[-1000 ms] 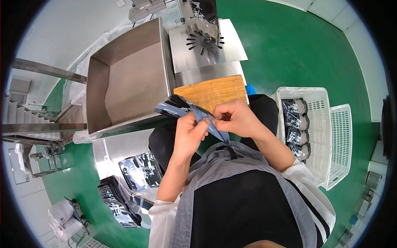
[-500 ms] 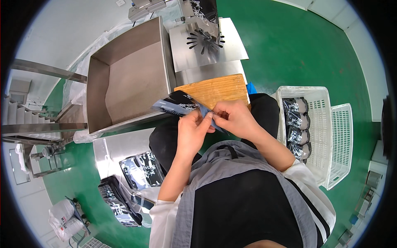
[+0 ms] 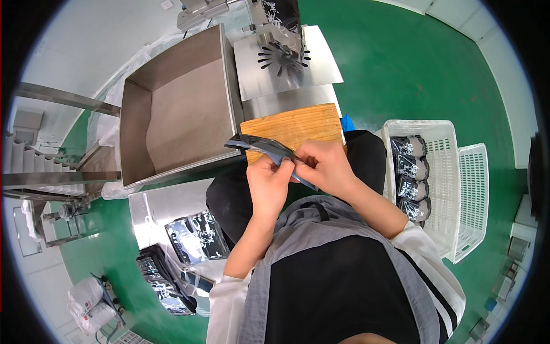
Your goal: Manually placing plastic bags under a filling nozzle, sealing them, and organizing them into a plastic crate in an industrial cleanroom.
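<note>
while both hands are working at lap height, the left hand (image 3: 268,184) and right hand (image 3: 324,166) are each pinching the dark flat pouch (image 3: 268,150) between pressed-together fingertips, with the pouch hanging in the air just in front of the wooden board (image 3: 295,126). since the grip is acting only on one end, the free end is sagging leftward; a slip could be dropping it to the green floor (image 3: 401,69), short of the white basket (image 3: 438,172) at the right.

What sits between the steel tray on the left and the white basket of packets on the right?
In the head view, the wooden board lies between the steel tray and the white basket, with both hands, left hand and right hand, holding a dark pouch just below it.
</note>
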The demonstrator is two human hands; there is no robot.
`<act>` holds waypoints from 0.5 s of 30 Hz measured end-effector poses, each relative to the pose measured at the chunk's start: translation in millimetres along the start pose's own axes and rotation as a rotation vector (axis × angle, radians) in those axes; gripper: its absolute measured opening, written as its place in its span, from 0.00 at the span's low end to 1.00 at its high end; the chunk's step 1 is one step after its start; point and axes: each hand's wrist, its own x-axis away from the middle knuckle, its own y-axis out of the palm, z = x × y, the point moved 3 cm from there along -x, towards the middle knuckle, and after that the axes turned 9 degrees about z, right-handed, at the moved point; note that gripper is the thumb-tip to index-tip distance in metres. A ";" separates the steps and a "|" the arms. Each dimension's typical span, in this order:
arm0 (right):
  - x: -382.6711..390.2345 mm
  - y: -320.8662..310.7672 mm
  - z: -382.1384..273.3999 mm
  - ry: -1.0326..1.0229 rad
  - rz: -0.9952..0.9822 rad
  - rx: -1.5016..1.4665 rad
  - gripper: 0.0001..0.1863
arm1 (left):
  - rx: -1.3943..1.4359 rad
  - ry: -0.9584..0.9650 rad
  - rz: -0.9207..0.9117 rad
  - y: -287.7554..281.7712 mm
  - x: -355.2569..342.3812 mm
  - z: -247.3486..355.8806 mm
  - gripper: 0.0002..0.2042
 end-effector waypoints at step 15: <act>-2.6 3.1 7.6 0.130 -0.025 -0.067 0.05 | -0.302 -0.013 -0.195 -6.7 -10.6 3.3 0.09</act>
